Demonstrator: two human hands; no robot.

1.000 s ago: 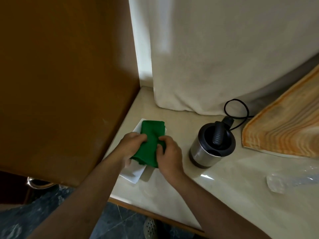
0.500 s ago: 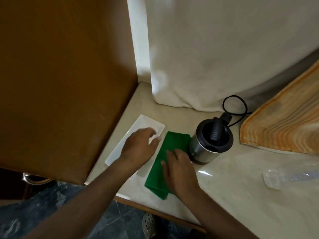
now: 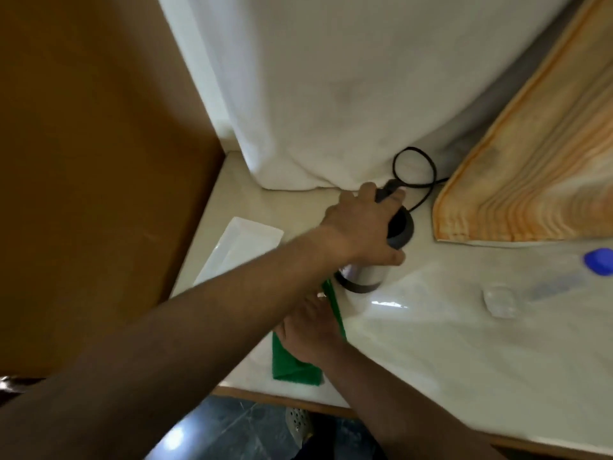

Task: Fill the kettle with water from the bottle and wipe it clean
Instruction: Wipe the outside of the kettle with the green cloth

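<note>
Kettle [image 3: 368,277] stands mid-counter [image 3: 431,343], now under the left hand [image 3: 361,227], fingers wrapped over its lid/handle; 0.5 s ago that hand lay on the tray [image 3: 238,247]. Right hand [image 3: 311,330] presses the green cloth [image 3: 292,363] flat by the base, fingers hidden (can't tell spread). Judging: wiping starts. Bottle [image 3: 544,283] lies apart, right.
</note>
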